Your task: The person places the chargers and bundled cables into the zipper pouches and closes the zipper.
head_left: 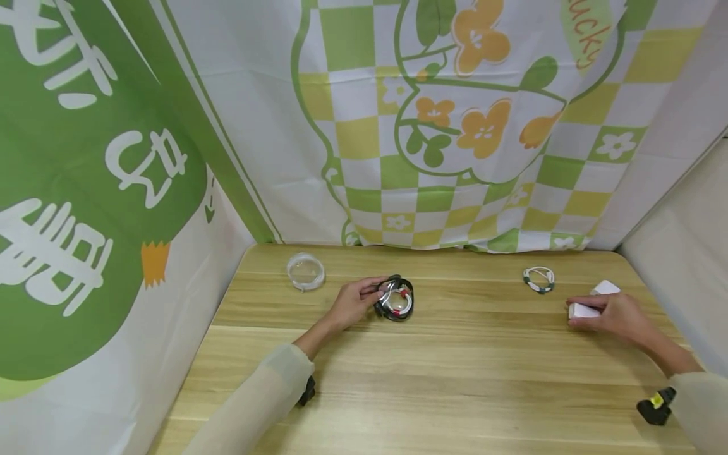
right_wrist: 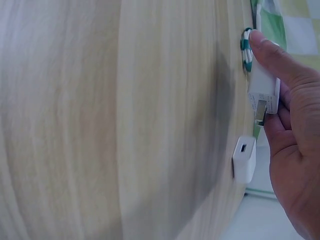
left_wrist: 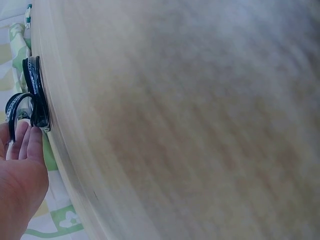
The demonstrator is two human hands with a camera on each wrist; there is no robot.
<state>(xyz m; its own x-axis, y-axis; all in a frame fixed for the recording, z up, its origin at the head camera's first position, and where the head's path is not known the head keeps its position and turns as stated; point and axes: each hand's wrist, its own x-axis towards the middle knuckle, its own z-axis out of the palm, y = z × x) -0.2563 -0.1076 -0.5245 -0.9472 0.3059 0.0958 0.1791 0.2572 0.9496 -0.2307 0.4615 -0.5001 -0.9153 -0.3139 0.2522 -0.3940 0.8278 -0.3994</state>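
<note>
Cable [head_left: 407,304], white with red ties, coils within glossy black loops [head_left: 412,294] at mid-frame, pinched in the grip of the left hand [head_left: 354,304]. At frame right, the right hand [head_left: 622,319] grips a smooth white charger [head_left: 582,311] near a slotted white block [head_left: 605,288] on the wood-grained desk [head_left: 455,373].

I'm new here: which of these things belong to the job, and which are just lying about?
Seemingly part of the job:
cable bundle, held by the left grip
white plug, held by the right grip

Apparently just lying about:
white cable coil with green ties
white block with a slot
clear round item
</note>
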